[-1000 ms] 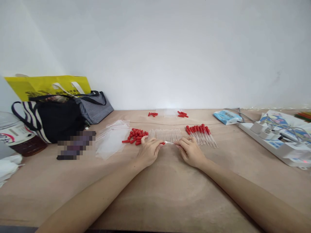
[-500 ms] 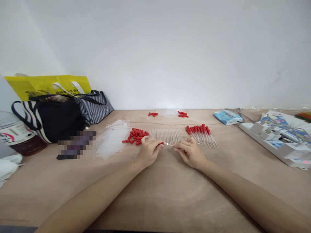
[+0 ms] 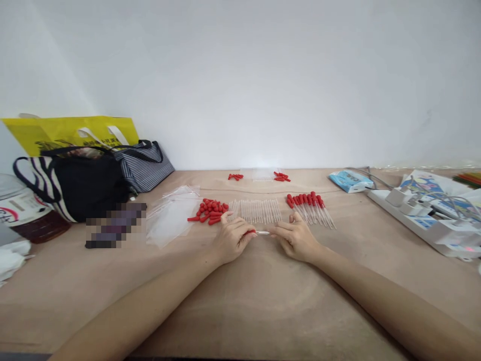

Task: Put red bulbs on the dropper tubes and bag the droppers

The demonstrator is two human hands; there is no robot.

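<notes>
Between thumb and fingers my left hand [image 3: 233, 238] pinches a red rubber dropper bulb [image 3: 251, 231]. A clear dropper tube [image 3: 263, 232] runs from the bulb across to my right hand [image 3: 295, 236], whose fingers are closed on its other end. How deep the tube sits in the bulb is hidden by my fingers. Just beyond my hands lies a row of bare clear tubes [image 3: 259, 210]. Loose red bulbs [image 3: 212, 208] are heaped beyond my left hand. Past my right hand several droppers with red bulbs fitted [image 3: 310, 203] lie side by side.
Clear plastic bags [image 3: 169, 215] lie left of the bulbs. Smaller groups of red bulbs [image 3: 281, 176] and tubes lie near the wall. Handbags [image 3: 90, 185], a bottle [image 3: 37, 215] and a pixelated object stand left; a blue packet [image 3: 350, 180] and power strip [image 3: 424, 220] are right.
Both hands and the held bulb and tube have shifted slightly toward me. The tube now lies nearly level between my hands, and the view has moved a little.
</notes>
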